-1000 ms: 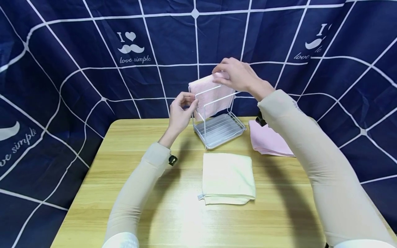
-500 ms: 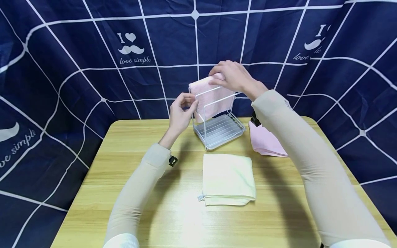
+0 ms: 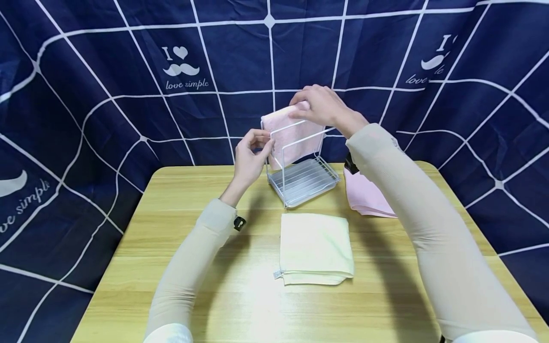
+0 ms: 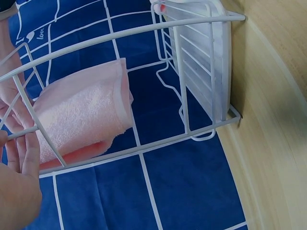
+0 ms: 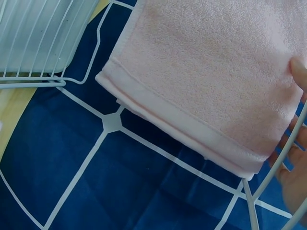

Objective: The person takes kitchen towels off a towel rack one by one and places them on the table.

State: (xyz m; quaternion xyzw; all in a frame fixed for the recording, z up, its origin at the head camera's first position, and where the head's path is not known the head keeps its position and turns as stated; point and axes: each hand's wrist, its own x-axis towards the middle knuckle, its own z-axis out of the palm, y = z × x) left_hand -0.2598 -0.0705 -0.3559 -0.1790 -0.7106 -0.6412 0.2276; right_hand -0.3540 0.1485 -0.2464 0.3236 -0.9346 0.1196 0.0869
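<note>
A white wire rack [image 3: 283,176] with a grey-white tray [image 3: 306,183] in its base stands at the back of the table. Over the rack's far top bar hangs a folded pale pink towel [image 3: 296,132]. My right hand [image 3: 321,105] pinches the towel's top edge at its right part, thumb in front. At the rack's left side, my left hand [image 3: 250,159] pinches the frame near the top corner. In the left wrist view, fingers [image 4: 31,153] curl at a white bar beside the towel [image 4: 86,105].
A folded pale yellow towel [image 3: 316,247] lies in front of the rack, its tag at the lower left. Right of the rack is a folded pink towel [image 3: 366,193], partly hidden by my right sleeve [image 3: 411,209]. A blue curtain with white lines [image 3: 231,52] closes off the back.
My right hand has moved slightly left and down along the towel's top edge. The left hand and the rack have stayed in place.
</note>
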